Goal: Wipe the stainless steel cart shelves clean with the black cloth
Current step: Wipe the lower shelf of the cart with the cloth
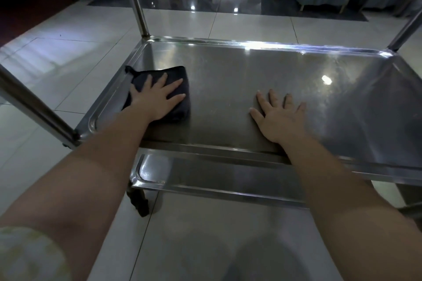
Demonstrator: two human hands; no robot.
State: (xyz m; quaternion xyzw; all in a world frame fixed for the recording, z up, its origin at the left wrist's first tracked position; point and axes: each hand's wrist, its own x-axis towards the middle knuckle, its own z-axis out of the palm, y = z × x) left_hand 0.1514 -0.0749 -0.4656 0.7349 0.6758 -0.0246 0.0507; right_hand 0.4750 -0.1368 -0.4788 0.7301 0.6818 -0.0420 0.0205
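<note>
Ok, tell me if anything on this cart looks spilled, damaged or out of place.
Nothing stands out. The left hand presses the folded black cloth flat on the middle shelf; the right hand rests on bare steel. Only faint dull smears show.

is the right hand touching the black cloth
Apart. The head view shows the right hand flat on the shelf, bare steel between it and the black cloth, which lies under the left hand.
</note>
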